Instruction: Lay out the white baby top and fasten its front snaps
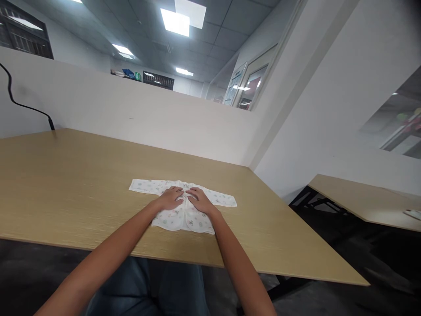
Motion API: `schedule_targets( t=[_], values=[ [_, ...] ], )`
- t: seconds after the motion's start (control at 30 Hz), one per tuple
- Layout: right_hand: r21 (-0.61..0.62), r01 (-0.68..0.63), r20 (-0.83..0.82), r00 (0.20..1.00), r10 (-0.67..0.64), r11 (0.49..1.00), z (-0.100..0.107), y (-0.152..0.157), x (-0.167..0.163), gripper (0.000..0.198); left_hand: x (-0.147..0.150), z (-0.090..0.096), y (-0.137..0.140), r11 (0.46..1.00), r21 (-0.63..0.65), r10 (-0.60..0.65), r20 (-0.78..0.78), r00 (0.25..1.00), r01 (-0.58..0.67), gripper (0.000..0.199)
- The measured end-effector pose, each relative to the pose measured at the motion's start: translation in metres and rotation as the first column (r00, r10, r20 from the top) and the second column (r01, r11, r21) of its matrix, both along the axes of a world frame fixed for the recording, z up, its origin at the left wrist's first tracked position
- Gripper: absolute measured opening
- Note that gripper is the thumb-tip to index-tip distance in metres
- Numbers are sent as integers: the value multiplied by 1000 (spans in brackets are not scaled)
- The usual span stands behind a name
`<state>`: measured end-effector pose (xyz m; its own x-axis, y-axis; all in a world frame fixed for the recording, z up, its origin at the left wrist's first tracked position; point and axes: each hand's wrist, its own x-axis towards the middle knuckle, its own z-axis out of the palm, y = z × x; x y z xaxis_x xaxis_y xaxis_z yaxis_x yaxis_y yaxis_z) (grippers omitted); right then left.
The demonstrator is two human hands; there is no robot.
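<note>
A small white baby shirt (pixel 171 219) with a scattered print lies spread on the wooden table, its long sleeves stretched out to both sides. My left hand (pixel 171 198) rests flat on the left half of its chest, fingers pointing toward the collar. On the right half lies my right hand (pixel 199 200), also flat with the fingers extended. Both hands press on the cloth close to the front opening and grip nothing. Part of the chest is hidden under them.
The table (pixel 82 175) has its front edge just before my lap. A white partition (pixel 158 120) stands behind it, with a wall (pixel 312 109) at the right. A black cable (pixel 29 107) hangs at the far left. Another table (pixel 362 197) stands to the right.
</note>
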<state>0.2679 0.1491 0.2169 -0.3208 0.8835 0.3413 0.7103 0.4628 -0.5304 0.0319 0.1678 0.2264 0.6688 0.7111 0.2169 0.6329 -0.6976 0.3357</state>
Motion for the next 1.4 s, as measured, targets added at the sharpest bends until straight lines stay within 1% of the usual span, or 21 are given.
schedule_targets(
  t=[0.2,0.4,0.63,0.9,1.17,1.4],
  values=[
    [9,-2,-16,1000,2,1000,-2,2,0,36,0,5,-4,1000,-22,12,-16,1000,-12,56],
    [4,2,-11,1000,-2,1000,-1,2,0,37,0,0,-1,1000,-11,6,22,1000,-6,55],
    [3,0,-13,1000,0,1000,0,0,0,36,1,-5,3,1000,2,10,23,1000,-10,56],
    [-51,17,-4,1000,-18,999,7,-6,-3,37,1,-9,6,1000,15,0,56,998,-1,53],
    [-51,20,-7,1000,-21,998,8,-6,-4,37,0,-5,3,1000,11,-12,57,998,11,54],
    [-42,22,-6,1000,-22,999,8,-6,-4,36,1,-4,3,1000,5,4,7,1000,-4,56]
  ],
)
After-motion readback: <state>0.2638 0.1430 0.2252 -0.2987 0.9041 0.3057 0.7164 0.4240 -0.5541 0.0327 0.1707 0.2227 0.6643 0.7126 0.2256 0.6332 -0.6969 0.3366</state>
